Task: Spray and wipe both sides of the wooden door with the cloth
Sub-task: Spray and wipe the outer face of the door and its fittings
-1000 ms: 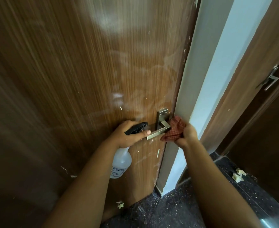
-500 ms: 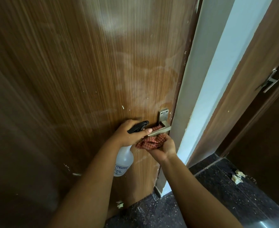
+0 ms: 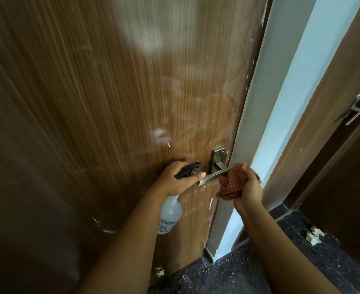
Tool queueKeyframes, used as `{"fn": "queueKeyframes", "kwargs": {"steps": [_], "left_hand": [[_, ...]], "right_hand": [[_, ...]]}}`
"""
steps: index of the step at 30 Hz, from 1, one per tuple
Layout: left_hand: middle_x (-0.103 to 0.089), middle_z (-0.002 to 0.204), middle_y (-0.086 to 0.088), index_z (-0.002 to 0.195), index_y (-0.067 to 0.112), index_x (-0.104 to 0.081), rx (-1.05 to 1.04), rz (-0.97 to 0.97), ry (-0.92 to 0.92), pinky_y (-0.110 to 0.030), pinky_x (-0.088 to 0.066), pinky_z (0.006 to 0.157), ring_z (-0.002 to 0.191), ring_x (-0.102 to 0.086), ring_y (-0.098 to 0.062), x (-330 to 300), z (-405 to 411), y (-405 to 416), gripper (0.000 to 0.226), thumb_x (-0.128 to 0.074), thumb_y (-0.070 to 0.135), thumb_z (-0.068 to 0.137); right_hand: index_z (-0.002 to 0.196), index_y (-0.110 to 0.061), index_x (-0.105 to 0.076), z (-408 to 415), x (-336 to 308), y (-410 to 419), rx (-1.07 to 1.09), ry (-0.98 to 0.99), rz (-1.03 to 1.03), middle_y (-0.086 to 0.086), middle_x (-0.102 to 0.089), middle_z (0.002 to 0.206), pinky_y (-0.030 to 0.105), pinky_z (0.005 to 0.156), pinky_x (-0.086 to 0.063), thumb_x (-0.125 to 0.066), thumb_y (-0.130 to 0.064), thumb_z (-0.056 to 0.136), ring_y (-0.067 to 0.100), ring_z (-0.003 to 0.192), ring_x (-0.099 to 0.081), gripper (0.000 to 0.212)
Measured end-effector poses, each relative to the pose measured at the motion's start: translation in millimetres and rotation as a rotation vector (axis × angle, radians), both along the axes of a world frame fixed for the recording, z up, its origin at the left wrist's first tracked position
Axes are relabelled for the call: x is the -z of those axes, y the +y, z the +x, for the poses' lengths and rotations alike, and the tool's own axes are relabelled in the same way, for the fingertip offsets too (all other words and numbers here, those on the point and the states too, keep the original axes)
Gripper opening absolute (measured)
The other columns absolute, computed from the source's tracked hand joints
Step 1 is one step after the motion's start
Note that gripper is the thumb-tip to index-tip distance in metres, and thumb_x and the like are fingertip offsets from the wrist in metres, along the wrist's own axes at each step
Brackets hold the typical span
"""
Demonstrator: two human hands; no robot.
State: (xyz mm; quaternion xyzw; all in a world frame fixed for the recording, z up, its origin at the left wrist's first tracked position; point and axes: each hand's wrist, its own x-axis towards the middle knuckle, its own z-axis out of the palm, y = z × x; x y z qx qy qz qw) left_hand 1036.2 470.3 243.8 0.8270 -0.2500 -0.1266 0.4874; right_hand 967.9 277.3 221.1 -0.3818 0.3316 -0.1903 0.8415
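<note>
The brown wooden door [image 3: 132, 92] fills the left and middle, with pale smears and wet streaks above its metal lever handle [image 3: 214, 177]. My left hand [image 3: 177, 179] grips a clear spray bottle [image 3: 170, 213] by its black trigger head, the bottle hanging down, and its thumb reaches the free end of the lever. My right hand [image 3: 250, 187] grips a bunched red checked cloth [image 3: 231, 183] against the lever's door-edge end, beside the door's edge.
A pale wall corner [image 3: 281, 102] stands right of the door's edge. Further right is another brown door with a metal handle [image 3: 353, 111]. The dark speckled floor [image 3: 259, 262] carries paper scraps [image 3: 312, 235] at right and one scrap [image 3: 159, 271] by the door's foot.
My right hand has carried the cloth from under the lever, below my left hand, out to the right and up to the lever's end by the door's edge. My left hand has stayed.
</note>
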Motion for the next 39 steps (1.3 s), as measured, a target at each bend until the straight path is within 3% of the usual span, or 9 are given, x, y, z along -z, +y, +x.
{"fn": "queueKeyframes", "kwargs": {"steps": [2, 5, 7, 13, 17, 21, 26, 30, 39], "left_hand": [[-0.070, 0.076, -0.002, 0.079, 0.024, -0.070, -0.003, -0.020, 0.004, -0.033, -0.054, 0.070, 0.078, -0.070, -0.019, 1, 0, -2, 0.025, -0.071, 0.046, 0.089], [-0.071, 0.078, 0.005, 0.082, 0.029, -0.071, -0.011, -0.028, 0.006, -0.034, -0.053, 0.075, 0.081, -0.069, -0.014, 4, 4, -3, 0.026, -0.069, 0.054, 0.087], [-0.070, 0.078, 0.008, 0.082, 0.031, -0.071, -0.010, -0.029, 0.004, -0.032, -0.052, 0.075, 0.081, -0.068, -0.012, 6, 4, -2, 0.026, -0.068, 0.056, 0.086], [-0.061, 0.062, 0.011, 0.071, 0.026, -0.064, 0.023, -0.024, -0.012, -0.027, -0.047, 0.064, 0.064, -0.062, -0.007, 3, 3, 0, 0.030, -0.070, 0.051, 0.088], [-0.058, 0.059, 0.012, 0.064, 0.029, -0.058, -0.011, -0.044, -0.028, -0.026, -0.044, 0.062, 0.061, -0.059, -0.006, 6, 3, -2, 0.035, -0.072, 0.052, 0.086], [-0.070, 0.079, -0.003, 0.082, 0.021, -0.070, -0.009, -0.017, -0.025, -0.033, -0.055, 0.071, 0.077, -0.069, -0.016, 4, 3, -1, 0.035, -0.070, 0.055, 0.086], [-0.070, 0.079, -0.007, 0.085, 0.012, -0.069, -0.012, -0.002, -0.064, -0.033, -0.054, 0.069, 0.077, -0.069, -0.021, 3, 0, -2, 0.040, -0.070, 0.052, 0.088], [-0.070, 0.081, -0.006, 0.085, 0.016, -0.069, -0.004, 0.001, -0.057, -0.039, -0.056, 0.075, 0.078, -0.069, -0.018, 8, 6, -1, 0.047, -0.067, 0.064, 0.082], [-0.067, 0.084, -0.002, 0.085, 0.026, -0.067, -0.006, -0.002, 0.001, -0.036, -0.055, 0.073, 0.081, -0.068, -0.019, 15, 12, -2, 0.047, -0.069, 0.071, 0.073]], "right_hand": [[0.096, -0.029, -0.066, 0, -11, 5, 0.044, -0.038, -0.695, -0.006, -0.065, 0.102, 0.029, 0.079, -0.052, -0.071, -0.025, 0.090, 0.007, 0.092, -0.061, 0.009], [0.112, -0.019, -0.071, 27, -11, 3, -0.117, -0.243, -1.745, 0.000, -0.062, 0.113, 0.034, 0.089, -0.048, -0.065, -0.017, 0.090, 0.018, 0.102, -0.055, 0.023], [0.113, -0.014, -0.070, 48, -5, -9, -0.137, -0.220, -2.019, 0.007, -0.063, 0.113, 0.040, 0.086, -0.049, -0.067, -0.011, 0.086, 0.029, 0.100, -0.055, 0.027], [0.124, -0.005, -0.063, 57, -1, -50, -0.373, 0.197, -1.662, 0.016, -0.063, 0.113, 0.026, 0.084, -0.041, -0.058, -0.023, 0.097, 0.032, 0.103, -0.058, 0.033], [0.129, -0.009, -0.061, 37, 11, -39, -0.237, 0.070, -1.688, 0.012, -0.058, 0.111, 0.042, 0.090, -0.051, -0.063, -0.007, 0.090, 0.031, 0.102, -0.056, 0.038], [0.121, -0.010, -0.067, 40, -7, -27, -0.128, -0.073, -1.560, 0.007, -0.060, 0.105, 0.032, 0.082, -0.051, -0.068, -0.007, 0.089, 0.020, 0.093, -0.058, 0.032], [0.110, -0.024, -0.060, 41, -19, -28, -0.263, 0.046, -0.647, -0.005, -0.065, 0.102, 0.040, 0.091, -0.053, -0.062, -0.030, 0.096, 0.018, 0.098, -0.063, 0.016], [0.116, -0.011, -0.060, 35, 2, -39, -0.369, 0.015, -0.353, 0.014, -0.064, 0.119, 0.043, 0.082, -0.053, -0.052, -0.016, 0.100, 0.031, 0.108, -0.062, 0.018], [0.107, -0.018, -0.065, 37, -25, -32, -0.302, -0.019, -0.529, 0.005, -0.069, 0.111, 0.037, 0.088, -0.054, -0.079, -0.017, 0.082, 0.021, 0.101, -0.066, 0.029]]}}
